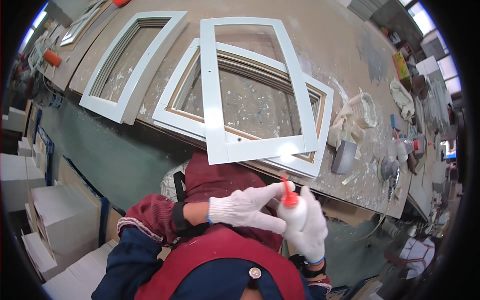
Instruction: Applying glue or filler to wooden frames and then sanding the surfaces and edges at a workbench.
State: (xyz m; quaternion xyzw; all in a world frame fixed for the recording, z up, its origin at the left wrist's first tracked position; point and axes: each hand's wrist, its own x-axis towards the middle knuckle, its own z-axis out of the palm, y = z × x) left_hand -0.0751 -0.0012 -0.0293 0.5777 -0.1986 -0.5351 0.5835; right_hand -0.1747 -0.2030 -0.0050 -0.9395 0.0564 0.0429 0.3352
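Observation:
Both my hands wear white knit gloves. A white squeeze bottle [294,214] with a red nozzle cap [289,199] is held in my right hand [312,227], upright, just in front of my apron. From the left, my left hand [247,209] reaches to the bottle, its thumb and fingers stretched apart on either side; whether they touch it I cannot tell. Beyond the hands, a white frame [215,127] lies slantwise on top of a stack of white frames [170,102] at the table's near edge. Tan strips run along the stack's inner edges.
Further left on the paint-spotted table [340,45] rests another stack of white frames [117,107]. To the right are a grey block [344,157], a crumpled cloth [345,127], a white tub [365,110] and a round power tool [387,169]. Stacked white boards [65,205] stand at my left.

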